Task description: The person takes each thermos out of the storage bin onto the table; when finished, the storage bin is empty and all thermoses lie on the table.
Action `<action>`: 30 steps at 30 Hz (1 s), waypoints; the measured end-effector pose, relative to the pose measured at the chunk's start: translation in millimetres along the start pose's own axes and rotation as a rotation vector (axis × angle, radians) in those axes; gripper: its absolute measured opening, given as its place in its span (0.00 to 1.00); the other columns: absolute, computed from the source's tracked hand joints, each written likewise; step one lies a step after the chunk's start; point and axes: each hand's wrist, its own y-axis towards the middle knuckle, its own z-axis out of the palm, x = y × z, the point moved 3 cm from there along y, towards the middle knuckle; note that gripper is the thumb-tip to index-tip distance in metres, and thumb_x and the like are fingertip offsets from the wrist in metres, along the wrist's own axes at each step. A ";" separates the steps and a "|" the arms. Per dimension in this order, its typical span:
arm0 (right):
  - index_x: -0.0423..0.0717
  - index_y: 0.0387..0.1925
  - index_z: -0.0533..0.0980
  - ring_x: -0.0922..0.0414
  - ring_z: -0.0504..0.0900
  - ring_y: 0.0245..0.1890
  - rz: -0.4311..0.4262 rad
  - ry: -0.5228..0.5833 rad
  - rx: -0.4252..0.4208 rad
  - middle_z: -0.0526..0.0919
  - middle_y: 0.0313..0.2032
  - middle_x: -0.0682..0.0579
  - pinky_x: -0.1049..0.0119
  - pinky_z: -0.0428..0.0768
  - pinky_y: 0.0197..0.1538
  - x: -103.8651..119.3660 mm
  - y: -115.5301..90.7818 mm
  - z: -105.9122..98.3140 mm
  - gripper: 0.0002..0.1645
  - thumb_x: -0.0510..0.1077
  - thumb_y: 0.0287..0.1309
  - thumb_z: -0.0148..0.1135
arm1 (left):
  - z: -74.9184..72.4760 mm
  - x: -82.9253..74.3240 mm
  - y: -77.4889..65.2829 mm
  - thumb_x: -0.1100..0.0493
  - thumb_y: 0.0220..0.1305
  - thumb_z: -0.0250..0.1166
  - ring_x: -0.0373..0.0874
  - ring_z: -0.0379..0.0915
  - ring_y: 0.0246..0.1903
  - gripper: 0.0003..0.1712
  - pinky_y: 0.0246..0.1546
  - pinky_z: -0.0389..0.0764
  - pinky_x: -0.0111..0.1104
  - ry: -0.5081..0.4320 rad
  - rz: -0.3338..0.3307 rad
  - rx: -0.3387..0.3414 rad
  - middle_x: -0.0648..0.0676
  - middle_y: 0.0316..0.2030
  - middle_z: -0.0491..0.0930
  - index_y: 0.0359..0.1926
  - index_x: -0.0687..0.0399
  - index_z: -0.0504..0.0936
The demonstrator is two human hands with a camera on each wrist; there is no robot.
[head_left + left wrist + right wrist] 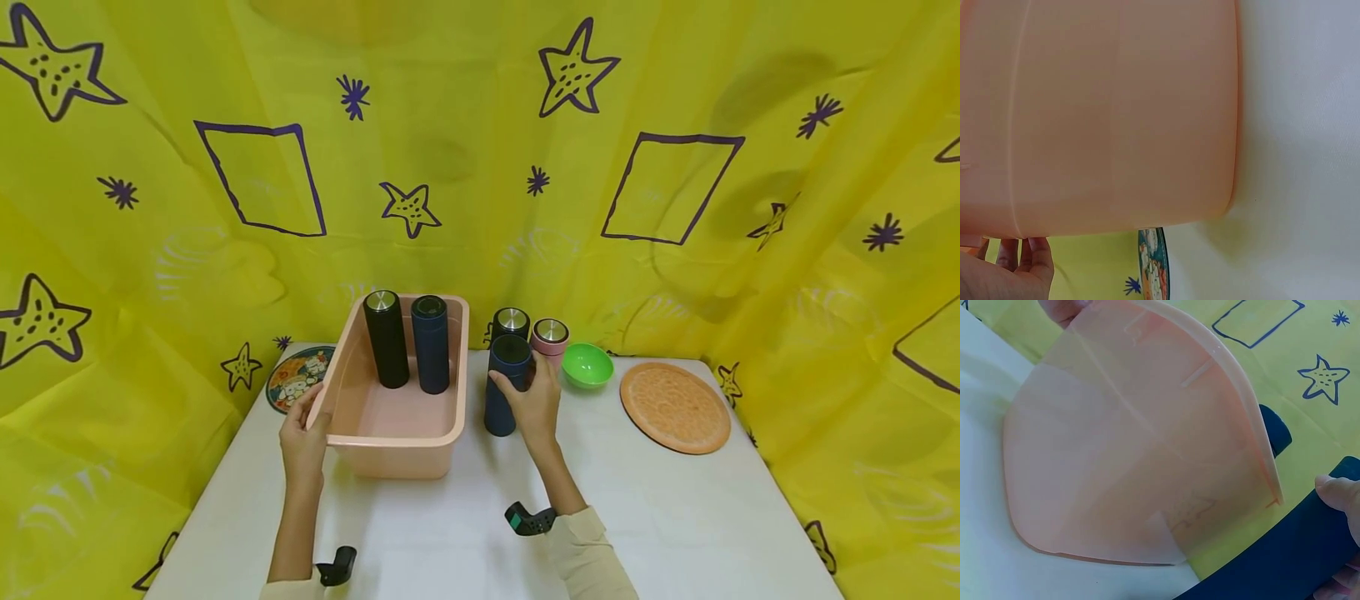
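Observation:
My left hand (pixel 303 437) grips the left rim of a peach plastic tub (pixel 393 460), near its front corner. Inside the tub stand a black thermos flask (pixel 387 346) with a steel-topped lid and a dark blue thermos flask (pixel 432 354). To the right of the tub, my right hand (pixel 536 404) holds another dark blue thermos flask (pixel 499 410) by its upper part, thumb on the near side. That flask is upright and also fills the lower right of the right wrist view. Partly hidden behind it are a black flask (pixel 512 319) and a pink flask (pixel 552 335).
A green bowl (pixel 587 367) sits right of the flasks, with a round orange-brown board (pixel 675 408) farther right. Behind the tub's left side lies a patterned round plate (pixel 288 379). Yellow cloth (pixel 480 167) encloses the white table (pixel 450 542) at the back and sides.

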 end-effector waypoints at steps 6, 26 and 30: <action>0.37 0.55 0.74 0.48 0.79 0.42 0.001 0.000 0.000 0.78 0.42 0.40 0.55 0.83 0.45 -0.9 -1.1 0.4 0.40 0.51 0.43 0.80 | -0.4 0.2 0.0 0.63 0.70 0.57 0.53 0.67 0.63 0.23 0.60 0.71 0.47 0.002 -0.007 0.005 0.57 0.61 0.70 0.65 0.53 0.72; 0.40 0.58 0.71 0.53 0.77 0.42 -0.023 0.100 -0.059 0.76 0.47 0.42 0.60 0.82 0.44 4.5 -7.5 -3.6 0.41 0.49 0.44 0.79 | -0.3 1.6 0.6 0.63 0.70 0.57 0.51 0.67 0.63 0.23 0.60 0.71 0.45 0.000 -0.013 0.006 0.57 0.63 0.70 0.65 0.53 0.72; 0.38 0.59 0.71 0.50 0.76 0.50 -0.055 0.094 -0.093 0.75 0.49 0.41 0.56 0.78 0.57 7.0 -5.9 -4.7 0.42 0.50 0.44 0.79 | -0.9 1.5 0.5 0.63 0.70 0.57 0.53 0.67 0.63 0.23 0.61 0.70 0.47 -0.011 -0.003 0.003 0.58 0.63 0.70 0.65 0.54 0.72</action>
